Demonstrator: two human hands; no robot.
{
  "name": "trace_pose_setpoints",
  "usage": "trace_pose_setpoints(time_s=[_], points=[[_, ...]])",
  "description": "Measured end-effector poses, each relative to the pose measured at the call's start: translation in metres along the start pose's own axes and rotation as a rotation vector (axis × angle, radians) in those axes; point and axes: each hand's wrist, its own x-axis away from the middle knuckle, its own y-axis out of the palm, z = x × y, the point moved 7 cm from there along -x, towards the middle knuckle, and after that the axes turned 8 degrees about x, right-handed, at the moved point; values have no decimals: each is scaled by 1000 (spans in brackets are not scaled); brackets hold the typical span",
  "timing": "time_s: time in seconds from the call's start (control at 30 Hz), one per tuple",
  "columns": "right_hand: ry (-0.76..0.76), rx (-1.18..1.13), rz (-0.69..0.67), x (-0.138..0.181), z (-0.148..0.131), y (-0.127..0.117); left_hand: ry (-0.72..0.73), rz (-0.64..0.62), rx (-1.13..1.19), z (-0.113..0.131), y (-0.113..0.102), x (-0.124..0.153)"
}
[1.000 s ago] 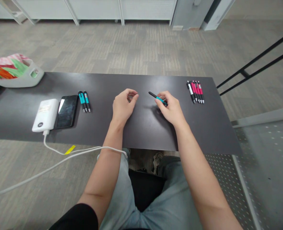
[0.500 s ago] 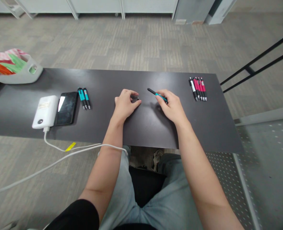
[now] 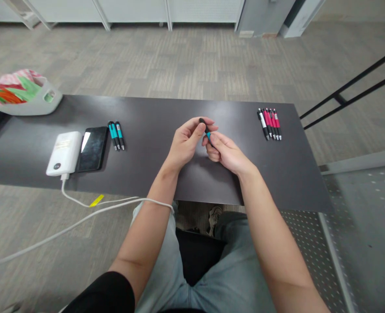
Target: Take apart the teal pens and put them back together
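Note:
Both my hands meet over the middle of the dark table (image 3: pixel 147 148). My right hand (image 3: pixel 228 152) is closed round the lower part of a teal and black pen (image 3: pixel 208 134), which slants up and left. My left hand (image 3: pixel 188 141) pinches the pen's black upper end between thumb and fingers. Part of the barrel is hidden by the fingers. Whether a small dark piece is also in the left fingers, I cannot make out. Left of my hands lie several teal and black pens (image 3: pixel 116 135) side by side.
A row of pink pens with a white one (image 3: pixel 270 124) lies at the right. A black phone (image 3: pixel 92 148), a white power bank (image 3: pixel 64 153) with a cable (image 3: pixel 114 207) crossing my left forearm, and a white basket (image 3: pixel 45 102) are on the left.
My left hand has moved right and up to the pen, and its fingers now grip the black end. My right hand has shifted slightly left, bringing the pen to it.

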Motion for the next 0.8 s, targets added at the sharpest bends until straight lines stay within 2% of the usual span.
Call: trace_pose_setpoints(time_s=[0.2,0.4,0.63,0.8], points=[[-96,220,155,-5,3,-11,51,157,22,-5,8,0],[-216,482,328,1,-16,-14,99,245,11,-6,10,7],[-304,551,392,7,-30,-4,161,340,34,-14,9,12],[-298,556,424,7,-32,-4,153,337,22,-16,8,8]])
